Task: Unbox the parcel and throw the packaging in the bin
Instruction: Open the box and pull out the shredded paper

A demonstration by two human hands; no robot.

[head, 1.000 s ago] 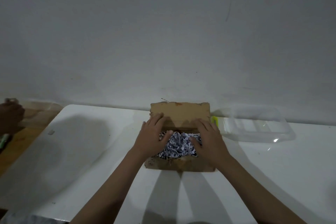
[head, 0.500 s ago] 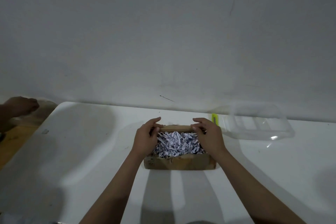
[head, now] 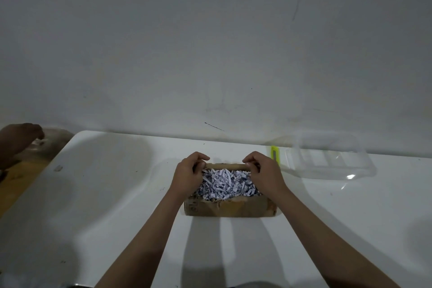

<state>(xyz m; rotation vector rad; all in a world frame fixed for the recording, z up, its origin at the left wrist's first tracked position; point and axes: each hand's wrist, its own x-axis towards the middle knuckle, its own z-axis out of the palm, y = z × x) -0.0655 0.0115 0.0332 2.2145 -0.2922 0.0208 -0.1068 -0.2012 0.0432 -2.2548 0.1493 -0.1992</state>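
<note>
A small brown cardboard box [head: 230, 208] sits open at the middle of the white table [head: 112, 194]. It is filled to the rim with white and blue shredded paper [head: 225, 183]. My left hand [head: 188, 174] pinches the far flap at the box's left back corner. My right hand [head: 263, 173] pinches the same flap at the right back corner. The flap is folded back and down behind the box. What lies under the shredded paper is hidden.
A clear plastic tray [head: 327, 159] lies at the back right by the wall, with a yellow-green utility knife [head: 275, 153] beside it. Another person's hand [head: 17, 140] is at the far left over a wooden surface [head: 14, 184]. A grey wall rises behind the table.
The far flap stood upright a second ago; both hands have pushed it back and down behind the box, uncovering all the shredded paper. The other person's hand has shifted slightly.
</note>
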